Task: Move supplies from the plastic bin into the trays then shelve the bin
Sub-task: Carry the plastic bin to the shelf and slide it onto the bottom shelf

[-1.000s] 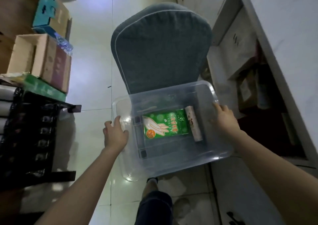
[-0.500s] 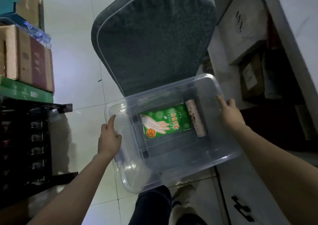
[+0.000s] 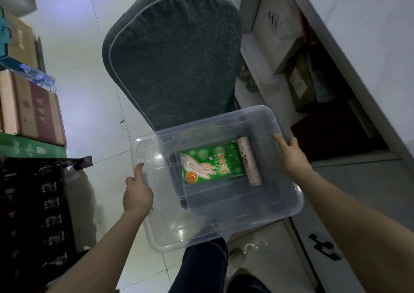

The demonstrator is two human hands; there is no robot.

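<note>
I carry a clear plastic bin in front of me, held off the floor. My left hand grips its left rim, thumb on top. On the opposite rim my right hand holds the bin, its index finger lying along the edge. Inside the bin lie a green packet of disposable gloves and, just to its right, a pale roll. No trays are in view.
A grey cushioned chair stands right behind the bin. Cardboard boxes sit on a dark rack at the left. At the right a white cabinet has an open shelf holding boxes. My legs show below the bin on the tiled floor.
The bin has shifted a little to the right and toward me, with both hands keeping their grip. The chair and the right shelf fill more of the view.
</note>
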